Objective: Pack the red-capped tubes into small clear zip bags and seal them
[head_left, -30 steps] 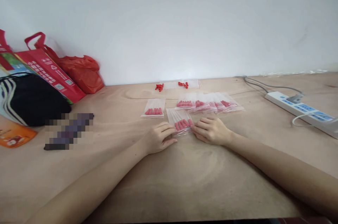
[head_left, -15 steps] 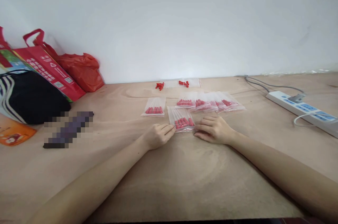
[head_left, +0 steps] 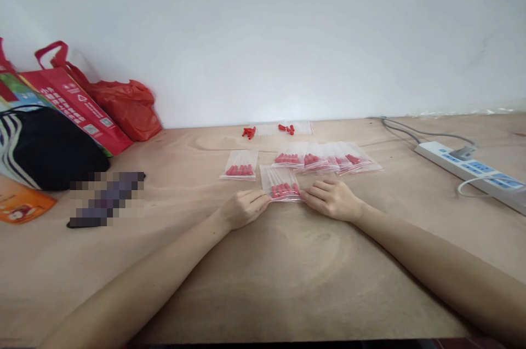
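A small clear bag (head_left: 280, 178) with several red pieces in a row lies flat on the wooden table (head_left: 287, 272). My left hand (head_left: 245, 209) pinches its near left corner. At the near right corner, my right hand (head_left: 332, 200) has its fingers closed on the same bag. Just behind to the left lies another filled bag (head_left: 241, 158). Several overlapping filled bags (head_left: 324, 157) rest behind my right hand.
Loose red pieces (head_left: 249, 132) and a flat clear bag (head_left: 265, 129) lie near the wall. A power strip (head_left: 472, 165) with cables is at right. Red bags (head_left: 123, 105), a black bag (head_left: 57, 146), an orange packet (head_left: 24, 201) and a blurred dark object (head_left: 109, 199) are at left.
My right hand has moved slightly left and its fingers have closed on the bag's corner. The bag's near edge and the red pieces in it have shifted a little.
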The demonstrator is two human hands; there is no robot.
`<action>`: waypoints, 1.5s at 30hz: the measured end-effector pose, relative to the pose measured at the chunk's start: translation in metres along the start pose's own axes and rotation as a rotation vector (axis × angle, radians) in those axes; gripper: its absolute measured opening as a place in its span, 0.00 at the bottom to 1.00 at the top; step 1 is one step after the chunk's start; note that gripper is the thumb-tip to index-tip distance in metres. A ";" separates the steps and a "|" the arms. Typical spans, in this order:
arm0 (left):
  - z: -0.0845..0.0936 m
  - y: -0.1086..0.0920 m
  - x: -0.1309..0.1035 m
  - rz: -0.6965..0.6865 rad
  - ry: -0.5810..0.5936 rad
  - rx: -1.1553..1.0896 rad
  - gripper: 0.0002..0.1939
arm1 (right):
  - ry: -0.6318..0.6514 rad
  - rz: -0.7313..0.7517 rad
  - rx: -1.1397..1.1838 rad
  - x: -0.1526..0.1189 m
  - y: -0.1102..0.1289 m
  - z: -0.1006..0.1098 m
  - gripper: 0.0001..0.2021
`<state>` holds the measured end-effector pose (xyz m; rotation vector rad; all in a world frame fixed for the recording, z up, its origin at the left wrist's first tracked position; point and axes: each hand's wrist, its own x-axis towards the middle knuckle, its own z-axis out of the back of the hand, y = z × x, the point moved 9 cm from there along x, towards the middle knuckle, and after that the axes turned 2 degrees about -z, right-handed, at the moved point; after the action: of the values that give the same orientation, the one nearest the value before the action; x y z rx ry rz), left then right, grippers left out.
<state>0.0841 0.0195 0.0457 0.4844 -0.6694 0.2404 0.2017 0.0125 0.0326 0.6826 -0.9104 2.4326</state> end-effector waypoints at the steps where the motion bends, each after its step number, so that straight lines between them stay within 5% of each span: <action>1: 0.000 -0.001 0.000 -0.016 -0.005 0.011 0.05 | -0.005 0.012 -0.002 0.000 0.001 0.000 0.08; 11: 0.006 -0.015 0.005 -0.221 0.010 0.128 0.10 | -0.013 0.097 -0.002 0.003 0.007 0.004 0.11; 35: 0.005 0.000 0.002 -0.077 -0.040 0.054 0.04 | -0.087 -0.034 0.031 0.003 0.000 0.002 0.07; 45: -0.006 -0.008 0.022 -0.035 -0.098 -0.057 0.06 | -0.108 -0.056 0.008 0.006 0.001 0.003 0.07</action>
<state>0.1063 0.0170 0.0531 0.4550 -0.7603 0.1649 0.1968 0.0111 0.0374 0.8382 -0.9115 2.3706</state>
